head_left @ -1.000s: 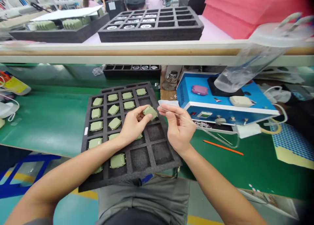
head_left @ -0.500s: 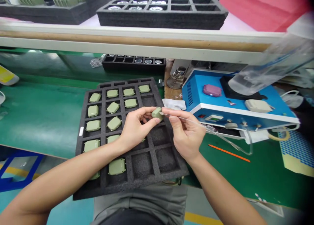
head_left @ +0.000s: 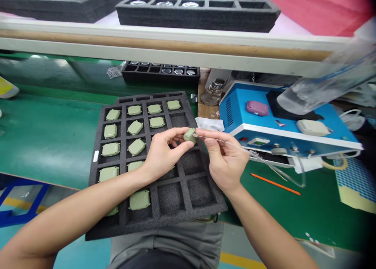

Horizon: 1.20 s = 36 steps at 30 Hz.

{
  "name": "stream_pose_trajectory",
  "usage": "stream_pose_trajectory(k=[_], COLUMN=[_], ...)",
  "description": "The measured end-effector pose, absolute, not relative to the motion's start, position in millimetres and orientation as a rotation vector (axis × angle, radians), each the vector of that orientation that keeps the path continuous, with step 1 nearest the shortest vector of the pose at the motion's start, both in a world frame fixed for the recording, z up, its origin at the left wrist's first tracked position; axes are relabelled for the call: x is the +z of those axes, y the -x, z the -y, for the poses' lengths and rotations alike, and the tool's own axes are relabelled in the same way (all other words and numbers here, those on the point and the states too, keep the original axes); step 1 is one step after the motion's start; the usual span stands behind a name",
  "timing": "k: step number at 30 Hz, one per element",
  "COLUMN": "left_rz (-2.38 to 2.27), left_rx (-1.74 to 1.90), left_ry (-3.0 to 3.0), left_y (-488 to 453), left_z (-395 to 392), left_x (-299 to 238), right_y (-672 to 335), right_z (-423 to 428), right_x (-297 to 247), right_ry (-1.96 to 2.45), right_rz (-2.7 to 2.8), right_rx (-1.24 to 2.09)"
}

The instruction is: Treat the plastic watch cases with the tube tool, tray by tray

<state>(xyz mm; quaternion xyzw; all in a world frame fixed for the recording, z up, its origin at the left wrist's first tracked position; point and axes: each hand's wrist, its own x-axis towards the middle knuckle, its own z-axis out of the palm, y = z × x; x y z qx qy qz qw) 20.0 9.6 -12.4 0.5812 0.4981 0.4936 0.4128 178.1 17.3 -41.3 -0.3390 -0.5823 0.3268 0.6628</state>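
Between the thumb and fingers of my left hand [head_left: 164, 149] is a small green watch case [head_left: 190, 135], tilted on edge. My right hand [head_left: 227, 157] pinches a thin clear tube [head_left: 219, 140], whose end meets the side of the case; the exact contact is too small to tell. Both hands are above a black foam tray [head_left: 170, 218] with square compartments. Several more green watch cases [head_left: 136, 147] lie in its left and back compartments, some partly hidden under my left forearm.
To the right stands a blue machine [head_left: 235, 108] bearing a purple case [head_left: 257, 108] and a pale case [head_left: 313, 127]. An orange stick [head_left: 275, 184] lies before it. Near a glass bottle [head_left: 214, 92] is a white wipe [head_left: 210, 124]. A shelf edge [head_left: 164, 46] crosses above, holding foam trays [head_left: 194, 18].
The view has shifted slightly. Both hands keep their hold, and the watch case seems turned a little between the left fingers.
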Motion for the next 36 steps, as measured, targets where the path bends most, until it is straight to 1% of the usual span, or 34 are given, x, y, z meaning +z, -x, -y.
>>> stream_pose_trajectory(k=[15,36], left_rz=[-1.271,-1.373], left_rx=[1.257,1.214], left_ry=[-1.47,-1.444], left_y=[-20.4,-13.7], left_z=[-9.5,-17.5], left_x=[-10.7,-6.1], right_y=[-177.4,-173.6], right_z=[-16.7,-29.8], right_x=[-41.0,-36.9], right_ry=[0.789,0.687], right_rz=[1.308,1.313], right_rx=[0.745,0.777])
